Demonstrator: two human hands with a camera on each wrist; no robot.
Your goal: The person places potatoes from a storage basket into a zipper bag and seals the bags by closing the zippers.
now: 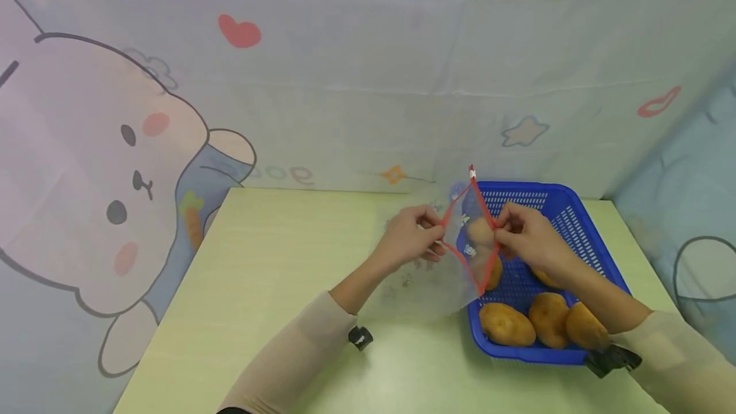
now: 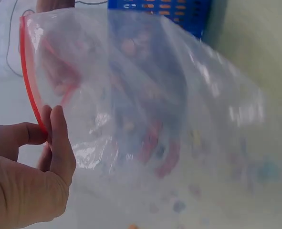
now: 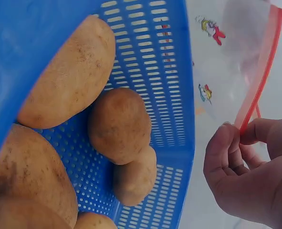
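Fingers of the left hand (image 1: 409,235) and right hand (image 1: 531,238), in the head view, pinch opposite sides of the red zip strip (image 1: 485,207), holding apart the mouth of a clear bag (image 1: 437,299) between them. Its body spreads around and below the left fingers; a slider (image 1: 473,173) sits beyond both sets of fingertips. Under and around the right fingers stands the blue basket (image 1: 531,355) with potatoes (image 1: 506,324).

From the left wrist, thumb and fingertips nip the strip, and film fans away from them in loose wrinkles. It looks light, limp and probably slick, so the body would likely fold or slip under a grip.

From the right wrist, thumb and fingers pinch the zip beside the basket's wall. That strip seems stiffer than the film, so a pinch midway along each side should hold best; hard pulling might tear the thin plastic.
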